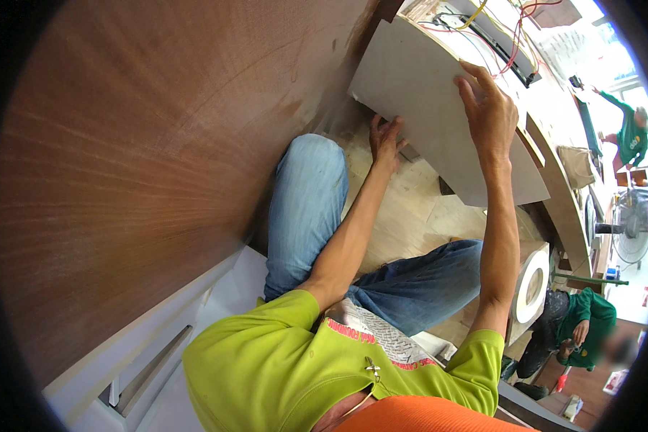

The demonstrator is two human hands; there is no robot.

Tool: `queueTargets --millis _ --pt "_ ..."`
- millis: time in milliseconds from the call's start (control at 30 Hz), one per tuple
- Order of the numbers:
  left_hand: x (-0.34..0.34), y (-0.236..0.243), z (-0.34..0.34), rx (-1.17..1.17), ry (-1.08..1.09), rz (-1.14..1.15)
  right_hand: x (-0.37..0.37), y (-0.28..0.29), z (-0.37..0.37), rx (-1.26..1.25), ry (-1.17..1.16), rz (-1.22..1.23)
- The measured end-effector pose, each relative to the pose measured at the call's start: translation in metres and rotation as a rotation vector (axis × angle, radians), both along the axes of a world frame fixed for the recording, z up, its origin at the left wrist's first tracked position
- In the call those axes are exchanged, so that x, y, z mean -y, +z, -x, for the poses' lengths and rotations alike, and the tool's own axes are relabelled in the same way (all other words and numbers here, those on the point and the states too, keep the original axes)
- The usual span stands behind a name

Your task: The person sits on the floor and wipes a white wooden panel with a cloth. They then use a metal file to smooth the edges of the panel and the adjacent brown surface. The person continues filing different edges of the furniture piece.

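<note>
A pale grey, thin panel (421,97) stands in front of me at the upper middle, slanted along a curved wooden structure (569,216). My left hand (386,142) grips its lower edge, fingers bent against it. Higher up on the right, my right hand (491,119) holds the top edge, fingers hooked over it and thumb on the face. Red and yellow wires (515,36) hang over a pale surface behind the panel. My bent legs in jeans are on the pale floor (378,223) below it.
A large brown wood panel (137,158) walls my left. Two co-workers in green are at the right, one higher up (630,137), one crouching low (583,324). A fan (632,223) and a white ring-shaped thing (533,277) also stand there.
</note>
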State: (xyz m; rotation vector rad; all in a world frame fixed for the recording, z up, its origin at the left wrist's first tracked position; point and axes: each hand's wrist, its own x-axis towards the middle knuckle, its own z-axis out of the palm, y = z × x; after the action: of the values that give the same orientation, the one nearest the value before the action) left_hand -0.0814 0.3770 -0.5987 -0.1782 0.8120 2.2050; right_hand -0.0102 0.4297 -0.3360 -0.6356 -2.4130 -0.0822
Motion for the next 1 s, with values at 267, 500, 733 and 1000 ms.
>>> queueTargets --millis 267,500,733,1000 --pt "-0.002 0.005 -0.008 0.031 0.020 0.027 0.000 0.001 -0.001 -0.034 0.037 0.003" --pt "-0.016 -0.036 0.003 0.082 -0.049 -0.094 0.003 0.004 0.001 -0.013 0.025 0.002" --pt "-0.005 -0.004 -0.008 0.040 0.025 -0.067 -0.007 -0.006 -0.002 -0.028 0.050 -0.025" --pt "0.017 0.056 -0.004 -0.907 0.576 0.518 -0.002 -0.004 -0.001 -0.006 -0.004 -0.001"
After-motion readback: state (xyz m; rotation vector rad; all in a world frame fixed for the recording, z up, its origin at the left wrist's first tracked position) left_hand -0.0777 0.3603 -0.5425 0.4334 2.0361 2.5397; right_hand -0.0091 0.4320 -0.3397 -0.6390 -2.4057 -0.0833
